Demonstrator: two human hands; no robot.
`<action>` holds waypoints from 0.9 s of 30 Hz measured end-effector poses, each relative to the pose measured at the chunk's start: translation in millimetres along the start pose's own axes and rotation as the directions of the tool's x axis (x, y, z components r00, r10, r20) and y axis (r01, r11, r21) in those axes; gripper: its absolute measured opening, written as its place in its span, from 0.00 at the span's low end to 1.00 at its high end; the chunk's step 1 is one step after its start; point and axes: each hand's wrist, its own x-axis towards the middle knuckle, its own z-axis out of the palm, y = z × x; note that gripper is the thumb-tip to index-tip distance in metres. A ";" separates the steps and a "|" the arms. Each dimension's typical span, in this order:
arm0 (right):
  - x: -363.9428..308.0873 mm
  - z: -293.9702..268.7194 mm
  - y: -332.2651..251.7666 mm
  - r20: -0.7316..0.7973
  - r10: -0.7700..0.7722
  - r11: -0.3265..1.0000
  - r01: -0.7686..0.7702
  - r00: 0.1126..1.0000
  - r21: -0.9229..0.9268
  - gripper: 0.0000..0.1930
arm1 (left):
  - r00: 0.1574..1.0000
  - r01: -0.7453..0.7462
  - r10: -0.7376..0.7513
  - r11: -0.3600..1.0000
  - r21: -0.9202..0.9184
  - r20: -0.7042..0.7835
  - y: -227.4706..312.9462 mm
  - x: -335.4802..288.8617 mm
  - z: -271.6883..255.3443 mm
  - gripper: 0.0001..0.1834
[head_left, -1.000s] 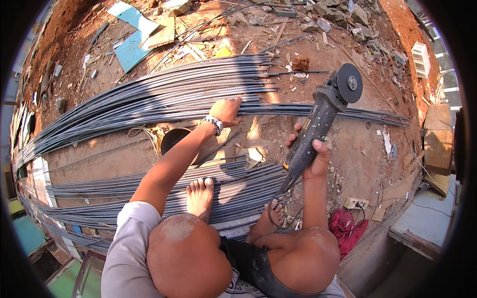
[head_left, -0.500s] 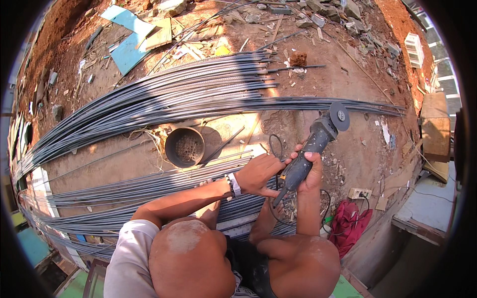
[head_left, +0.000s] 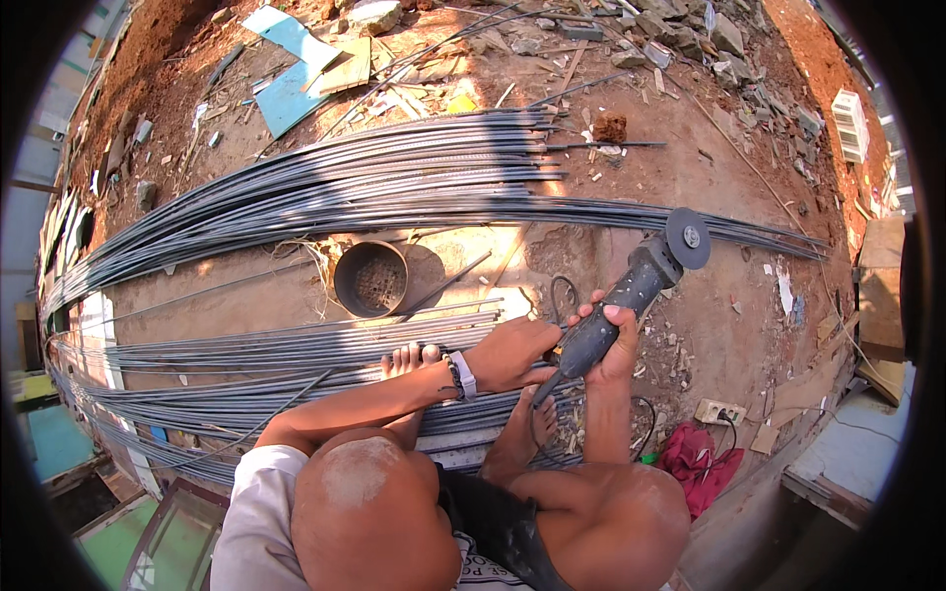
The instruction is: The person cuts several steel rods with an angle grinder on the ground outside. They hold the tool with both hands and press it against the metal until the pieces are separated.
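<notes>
Dark angle grinder (head_left: 633, 288) (pale-flecked) slants toward upper right.

Light-blue panel pieces (head_left: 288, 97) lay in the upper left of the frame beside a tan board (head_left: 345, 69). Broken stones (head_left: 728, 37) were heaped at the upper right, near a white slatted crate (head_left: 849, 126). A round pot (head_left: 344, 274) stood left of centre; crumpled red cloth (head_left: 693, 465) lay lower right.

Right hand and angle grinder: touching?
Touching. The head view plainly shows the right hand wrapped around the body of the angle grinder.

One grinder (head_left: 626, 300), two hands (head_left: 507, 355) (head_left: 616, 357)
</notes>
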 end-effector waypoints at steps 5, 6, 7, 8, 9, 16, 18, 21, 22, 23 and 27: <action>6.9 -6.5 -1.7 0.040 0.031 0.999 -0.031 0.999 0.009 0.22 | 0.994 -0.013 -0.001 0.992 0.126 0.113 1.3 1.6 -3.8 0.21; 6.3 -5.2 0.1 0.022 -0.005 0.999 0.005 1.000 -0.035 0.22 | 0.986 0.005 -0.027 0.991 0.133 0.163 -1.1 -0.6 -1.1 0.20; 4.4 -2.6 2.6 0.005 -0.040 0.996 0.041 0.999 -0.079 0.22 | 0.976 0.023 -0.054 0.990 0.141 0.213 -3.5 -3.7 1.4 0.20; 2.7 1.2 -2.0 -0.005 -0.086 0.988 0.085 0.996 -0.127 0.22 | 0.975 0.033 -0.054 0.995 0.097 0.217 -1.9 -2.7 1.5 0.20; 3.7 -2.2 -1.8 0.000 -0.071 0.987 0.071 0.997 -0.143 0.23 | 0.974 0.043 -0.053 0.998 0.053 0.220 -0.4 -3.9 0.4 0.21; 3.1 -1.5 36.0 -0.026 -0.290 0.854 0.247 0.957 -0.458 0.33 | 0.901 0.429 -0.178 0.506 -0.748 0.397 -9.6 -11.1 -6.2 0.38; 9.5 7.7 45.9 0.053 -0.404 0.760 0.367 0.913 -0.536 0.34 | 0.851 0.498 -0.359 0.783 -0.373 0.383 4.5 -4.5 -5.2 0.41; 10.0 24.7 49.5 0.100 -0.362 0.762 0.356 0.927 -0.540 0.30 | 0.809 0.583 -0.547 0.693 -0.425 0.216 6.2 -9.5 14.9 0.45; 10.2 30.1 54.3 0.121 -0.352 0.763 0.359 0.928 -0.538 0.28 | 0.821 0.550 -0.553 0.699 -0.457 0.141 -3.6 -18.2 19.4 0.44; 10.1 31.3 56.3 0.123 -0.333 0.752 0.342 0.935 -0.564 0.27 | 0.825 0.538 -0.541 0.660 -0.525 0.164 -11.3 -23.1 18.8 0.43; 2.7 38.6 63.7 0.140 -0.336 0.593 0.325 0.931 -0.737 0.22 | 0.831 0.460 -0.492 0.344 -0.818 0.260 -16.8 -28.8 17.3 0.43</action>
